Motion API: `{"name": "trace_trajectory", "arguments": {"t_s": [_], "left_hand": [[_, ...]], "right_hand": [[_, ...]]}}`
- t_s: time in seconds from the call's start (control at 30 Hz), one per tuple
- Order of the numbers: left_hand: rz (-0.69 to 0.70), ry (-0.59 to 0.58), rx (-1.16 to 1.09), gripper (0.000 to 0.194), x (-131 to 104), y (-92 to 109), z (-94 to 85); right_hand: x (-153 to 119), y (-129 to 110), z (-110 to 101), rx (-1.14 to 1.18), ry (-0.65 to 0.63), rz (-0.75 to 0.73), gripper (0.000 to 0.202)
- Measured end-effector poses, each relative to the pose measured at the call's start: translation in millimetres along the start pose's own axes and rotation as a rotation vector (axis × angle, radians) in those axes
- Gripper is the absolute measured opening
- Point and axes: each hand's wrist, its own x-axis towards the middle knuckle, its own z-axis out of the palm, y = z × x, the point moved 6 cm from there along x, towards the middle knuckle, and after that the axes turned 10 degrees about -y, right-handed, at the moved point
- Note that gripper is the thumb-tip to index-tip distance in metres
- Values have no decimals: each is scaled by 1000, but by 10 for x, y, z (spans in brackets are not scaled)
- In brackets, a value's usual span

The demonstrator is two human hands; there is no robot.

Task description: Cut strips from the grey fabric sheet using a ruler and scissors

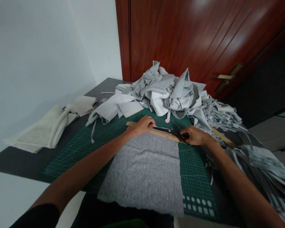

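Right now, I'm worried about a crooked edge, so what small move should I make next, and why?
I'd probably make one short snip with the long black scissors along the flat wooden ruler, pressing lightly with the left hand: the blades lie along the ruler's far side, at the far end of the heathered grey cloth, and the right hand holds the handles.
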Motion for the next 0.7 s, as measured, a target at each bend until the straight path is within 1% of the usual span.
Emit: {"name": "trace_trajectory", "arguments": {"t_s": [0.2, 0.4, 0.53, 0.7], "left_hand": [[31, -6, 20, 14, 14, 15, 13], [38, -20, 29, 14, 33, 60, 10], [42, -25, 40, 13, 39, 105, -13], [30, -38, 40, 13, 33, 116, -11]], "right_hand": [[-4, -77, -27, -112, 19, 42, 14], [33, -156, -37, -140, 10, 53, 17], [63, -192, -33, -152, 10, 55, 15], [81, -258, -24, -206, 29, 76, 17]]}}
